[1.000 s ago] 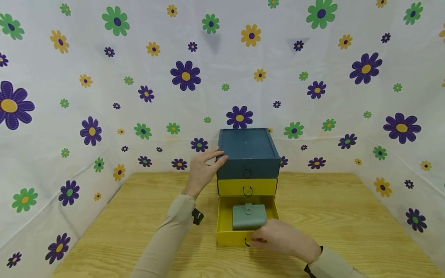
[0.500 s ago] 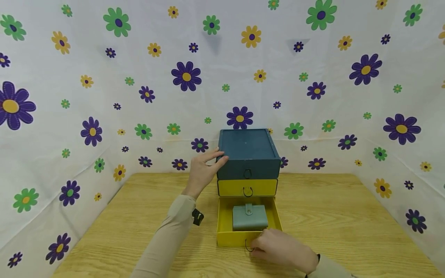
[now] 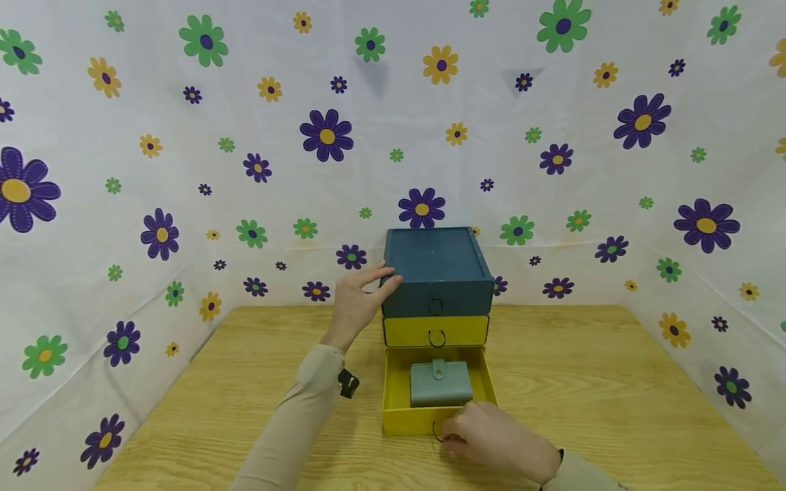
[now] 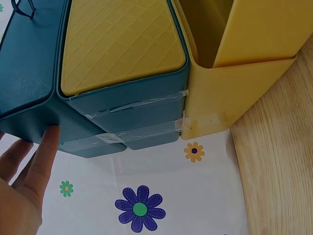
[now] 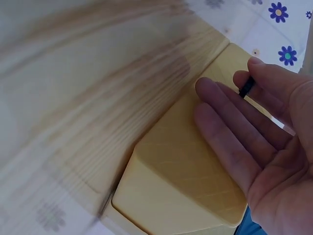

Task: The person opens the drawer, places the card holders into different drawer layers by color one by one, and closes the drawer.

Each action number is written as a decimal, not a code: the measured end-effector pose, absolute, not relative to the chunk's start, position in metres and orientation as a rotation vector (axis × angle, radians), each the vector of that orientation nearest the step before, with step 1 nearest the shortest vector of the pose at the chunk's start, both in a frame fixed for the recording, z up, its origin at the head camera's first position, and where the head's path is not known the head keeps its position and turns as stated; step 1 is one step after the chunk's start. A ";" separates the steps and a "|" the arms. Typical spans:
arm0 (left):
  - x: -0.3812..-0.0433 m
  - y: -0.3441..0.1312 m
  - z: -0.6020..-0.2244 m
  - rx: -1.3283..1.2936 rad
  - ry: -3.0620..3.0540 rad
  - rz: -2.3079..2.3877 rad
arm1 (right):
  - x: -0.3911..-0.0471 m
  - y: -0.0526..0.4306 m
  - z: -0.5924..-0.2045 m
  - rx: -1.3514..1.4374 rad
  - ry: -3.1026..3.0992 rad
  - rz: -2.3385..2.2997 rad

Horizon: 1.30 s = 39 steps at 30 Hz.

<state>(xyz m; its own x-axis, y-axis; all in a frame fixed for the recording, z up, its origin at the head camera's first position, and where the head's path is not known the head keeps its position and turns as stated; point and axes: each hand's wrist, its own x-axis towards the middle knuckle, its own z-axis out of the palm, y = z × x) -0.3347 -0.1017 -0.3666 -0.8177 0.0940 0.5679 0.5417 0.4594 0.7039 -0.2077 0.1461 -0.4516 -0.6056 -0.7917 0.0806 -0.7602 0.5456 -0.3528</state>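
A small blue-and-yellow drawer unit [image 3: 437,299] stands at mid-table, its bottom yellow drawer [image 3: 408,422] pulled out. A grey-green wallet-like case [image 3: 441,387] with a snap strap lies inside. With straight fingers, my left hand [image 3: 355,305] touches the unit's upper left edge; the left wrist view has these fingers [image 4: 43,159] against the blue side. My right hand [image 3: 499,440] is at the drawer's front, pinching its black ring pull [image 5: 247,87] between thumb and index finger. The other right fingers lie extended by the yellow drawer front [image 5: 171,156]. Part of the ring is hidden.
Above the open drawer are a pushed-in yellow drawer [image 3: 405,331] and a blue top drawer [image 3: 405,300], each with a ring pull. The unit stands on a wood-grain table [image 3: 245,395]. A flower-patterned white sheet [image 3: 393,116] hangs behind and at both sides.
My right hand has shifted slightly down and toward me, and the ring pull now hangs outward from the drawer front. The left hand, the case and the drawer look unmoved.
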 end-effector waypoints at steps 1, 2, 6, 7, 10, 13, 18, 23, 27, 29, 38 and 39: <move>-0.335 -0.102 -0.367 -0.526 -2.260 -1.330 | -0.208 0.146 -0.452 -1.350 2.689 -0.549; -0.335 -0.102 -0.367 -0.523 -2.263 -1.333 | -0.208 0.146 -0.452 -1.345 2.692 -0.555; -0.335 -0.102 -0.368 -0.516 -2.269 -1.343 | -0.208 0.146 -0.450 -1.343 2.695 -0.580; -0.335 -0.102 -0.367 -0.517 -2.269 -1.343 | -0.208 0.146 -0.450 -1.348 2.693 -0.588; -0.336 -0.103 -0.368 -0.521 -2.267 -1.334 | -0.210 0.146 -0.448 -1.398 2.701 -0.616; -0.337 -0.103 -0.368 -0.529 -2.260 -1.330 | -0.213 0.146 -0.447 -1.439 2.725 -0.615; -0.336 -0.102 -0.369 -0.527 -2.275 -1.331 | -0.216 0.146 -0.447 -1.389 2.730 -0.613; -0.335 -0.101 -0.368 -0.536 -2.265 -1.334 | -0.221 0.147 -0.447 -1.365 2.738 -0.633; -0.335 -0.102 -0.367 -0.533 -2.253 -1.337 | -0.226 0.147 -0.447 -1.362 2.751 -0.652; -0.335 -0.102 -0.366 -0.532 -2.249 -1.337 | -0.228 0.146 -0.447 -1.354 2.760 -0.656; -0.334 -0.102 -0.365 -0.528 -2.252 -1.344 | -0.241 0.144 -0.449 -1.257 2.800 -0.676; -0.334 -0.102 -0.365 -0.527 -2.254 -1.342 | -0.242 0.144 -0.449 -1.254 2.804 -0.679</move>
